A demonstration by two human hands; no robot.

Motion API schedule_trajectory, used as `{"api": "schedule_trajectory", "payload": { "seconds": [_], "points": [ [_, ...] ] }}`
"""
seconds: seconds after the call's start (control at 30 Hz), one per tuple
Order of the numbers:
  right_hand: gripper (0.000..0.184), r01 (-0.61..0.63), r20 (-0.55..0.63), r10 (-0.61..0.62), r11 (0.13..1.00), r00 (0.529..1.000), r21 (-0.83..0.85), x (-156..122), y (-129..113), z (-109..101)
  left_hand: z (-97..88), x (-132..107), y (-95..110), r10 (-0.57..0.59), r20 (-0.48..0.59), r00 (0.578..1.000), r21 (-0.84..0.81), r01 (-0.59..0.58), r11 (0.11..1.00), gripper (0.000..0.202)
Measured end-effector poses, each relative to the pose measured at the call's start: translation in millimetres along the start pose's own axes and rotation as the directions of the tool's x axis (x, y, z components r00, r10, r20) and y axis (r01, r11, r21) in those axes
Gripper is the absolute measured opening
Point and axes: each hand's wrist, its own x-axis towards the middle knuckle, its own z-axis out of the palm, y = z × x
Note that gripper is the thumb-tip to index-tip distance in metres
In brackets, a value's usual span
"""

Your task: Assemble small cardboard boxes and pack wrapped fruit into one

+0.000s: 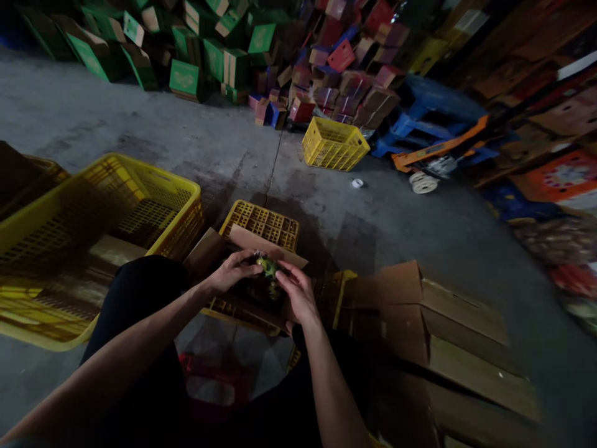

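Observation:
A small green-and-yellow item in what looks like shiny clear wrapping (pixel 267 266) is held between my two hands; its kind is too small and dark to tell. My left hand (pixel 236 270) grips its left side with thumb and fingers. On the other side, my right hand (pixel 297 287) pinches it with the fingertips. Below the hands is an open cardboard box (pixel 261 242) with its flaps spread, and its dark inside holds things I cannot make out. The box rests on an upturned yellow plastic crate (pixel 265 223) in front of my knees.
A large yellow crate (pixel 180 227) stands at left, with cardboard in it. Flattened or open cartons (pixel 461 311) lie at right. Farther off are a small yellow crate (pixel 336 146), an orange pallet jack (pixel 438 149), and piled green boxes (pixel 184 78) and red boxes (pixel 342 56).

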Motion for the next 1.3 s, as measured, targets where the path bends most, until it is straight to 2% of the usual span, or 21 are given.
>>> {"api": "schedule_trajectory", "payload": {
  "seconds": [0.1,0.27,0.4,0.47,0.53,0.6,0.7,0.8,0.9,1.0,1.1,1.3],
  "points": [
    [0.037,0.014,-0.056,-0.015,1.0,0.998,-0.022,1,3,-1,-0.8,0,-3,-0.031,0.036,0.999,-0.042,0.032,0.999,0.057],
    [0.02,0.166,-0.087,-0.173,0.982,0.981,-0.09,3,-1,1,2.5,-2,-2,-0.053,0.061,0.997,-0.044,0.056,0.997,0.066],
    [0.014,0.268,-0.029,-0.277,0.947,0.96,-0.178,1,-5,6,4.6,-2,0,-0.192,0.053,0.98,-0.109,0.197,0.974,0.053],
    [0.013,0.311,0.03,-0.311,0.927,0.95,-0.212,0,-5,7,4.0,-1,-1,-0.189,0.062,0.98,-0.155,0.196,0.968,0.049],
    [0.013,0.33,0.083,-0.32,0.913,0.944,-0.239,-1,-5,8,2.2,1,-2,-0.162,0.028,0.986,-0.187,0.164,0.969,0.046],
    [0.016,0.321,0.095,-0.307,0.919,0.947,-0.229,0,-5,8,-0.3,2,-2,-0.14,-0.027,0.99,-0.211,0.131,0.969,0.044],
    [0.03,0.264,0.018,-0.263,0.958,0.965,-0.11,2,-5,7,-4.3,2,1,-0.11,-0.062,0.992,-0.212,0.095,0.973,0.051],
    [0.045,0.124,-0.075,-0.123,0.992,0.99,0.011,3,-4,5,-6.4,0,4,-0.084,-0.056,0.995,-0.166,0.073,0.983,0.066],
    [0.053,-0.007,-0.083,0.009,1.0,0.997,0.026,3,-3,4,-5.9,0,3,-0.006,0.002,1.0,-0.095,0.006,0.995,0.08],
    [0.054,-0.045,-0.065,0.046,0.999,0.997,0.023,2,-2,4,-4.6,1,-1,0.074,0.039,0.997,-0.031,-0.073,0.997,0.09],
    [0.049,-0.023,-0.063,0.027,0.998,0.998,0.055,2,-1,4,-3.3,3,-4,0.061,0.025,0.998,-0.014,-0.061,0.998,0.097],
    [0.043,0.053,-0.082,-0.05,0.998,0.995,0.039,6,3,3,-0.4,4,-4,0.041,0.034,0.999,0.023,-0.041,0.999,0.062]
  ]
}}
